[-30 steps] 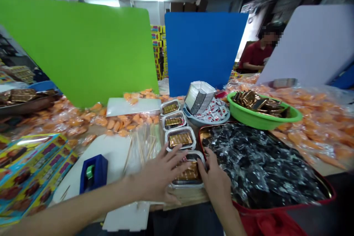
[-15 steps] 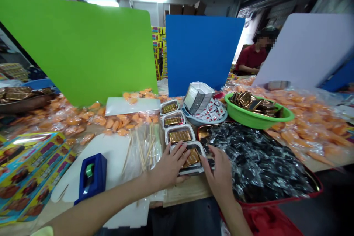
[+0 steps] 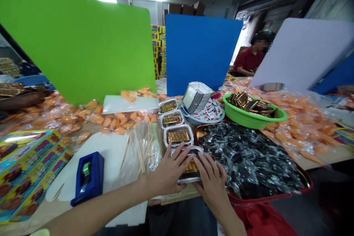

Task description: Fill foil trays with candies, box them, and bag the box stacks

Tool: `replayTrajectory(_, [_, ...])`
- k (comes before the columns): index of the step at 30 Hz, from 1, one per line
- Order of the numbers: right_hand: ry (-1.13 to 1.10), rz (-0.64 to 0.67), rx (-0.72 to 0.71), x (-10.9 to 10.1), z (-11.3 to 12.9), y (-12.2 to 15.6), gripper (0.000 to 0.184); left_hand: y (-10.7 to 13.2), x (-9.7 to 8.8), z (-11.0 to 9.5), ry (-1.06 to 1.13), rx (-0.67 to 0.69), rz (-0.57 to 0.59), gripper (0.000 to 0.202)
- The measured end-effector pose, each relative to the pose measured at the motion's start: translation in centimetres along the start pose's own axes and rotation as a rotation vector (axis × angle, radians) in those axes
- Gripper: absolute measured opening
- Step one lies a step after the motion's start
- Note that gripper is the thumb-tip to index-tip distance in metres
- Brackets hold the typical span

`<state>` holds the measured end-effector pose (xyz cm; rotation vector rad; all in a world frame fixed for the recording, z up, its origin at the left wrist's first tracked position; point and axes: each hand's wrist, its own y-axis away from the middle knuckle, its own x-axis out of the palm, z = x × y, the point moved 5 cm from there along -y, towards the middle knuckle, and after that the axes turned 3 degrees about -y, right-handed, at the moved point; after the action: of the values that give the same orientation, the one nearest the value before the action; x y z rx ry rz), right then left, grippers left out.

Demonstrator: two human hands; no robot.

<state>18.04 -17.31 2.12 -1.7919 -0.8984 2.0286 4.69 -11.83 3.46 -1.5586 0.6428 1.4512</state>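
In the head view, the nearest of several foil trays [image 3: 183, 181] in a row sits in front of me with a gold-wrapped packet [image 3: 191, 166] inside. My left hand [image 3: 169, 171] rests over its left side, fingers spread and stretched across the rim. From the right, my right hand [image 3: 211, 173] reaches over the same tray with fingers extended onto the contents. Both hands partly cover the tray. Just behind it, another foil tray [image 3: 165, 138] holds a gold packet [image 3: 178, 136] in full view.
Right of the trays lies a red-rimmed tray [image 3: 306, 190] of black wrapped packets. Behind it stand a green basin [image 3: 256, 121] of gold packets and stacked foil trays [image 3: 193, 97]. A blue tape dispenser [image 3: 90, 177], wooden sticks [image 3: 140, 151] and printed boxes [image 3: 30, 177] lie left.
My right hand has moved left, its fingers now over the nearest tray's contents. My left hand stays on that tray. The view has shifted slightly.
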Motion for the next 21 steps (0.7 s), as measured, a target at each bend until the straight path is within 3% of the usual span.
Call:
replayTrajectory(8, [-0.054, -0.002, -0.003, -0.3, 0.2, 0.7, 0.052, 0.2, -0.1, -0.7, 0.008, 0.023, 0.000, 0.086])
replayTrajectory(12, [-0.076, 0.033, 0.011, 0.3, -0.2, 0.7, 0.056, 1.1, -0.8, -0.3, 0.147, 0.012, -0.044, 0.085])
replayTrajectory(14, [-0.079, 0.038, 0.010, 0.5, -0.5, 0.7, 0.059, 2.7, -1.4, 2.4, 0.255, -0.186, -0.159, 0.075])
replayTrajectory(17, [-0.056, 0.049, 0.003, 1.0, -0.9, 0.8, 0.059, 7.6, -1.7, 9.5, 0.475, -0.803, -0.398, 0.068])
replayTrajectory(19, [-0.034, 0.065, -0.014, 1.3, -1.0, 0.9, 0.060, 11.6, -0.3, 13.5, 0.729, -1.255, -0.374, 0.087])
replayTrajectory(21, [-0.018, 0.078, -0.029, 1.6, -1.1, 0.9, 0.060, 13.9, 1.1, 15.6, 0.946, -1.507, -0.237, 0.102])
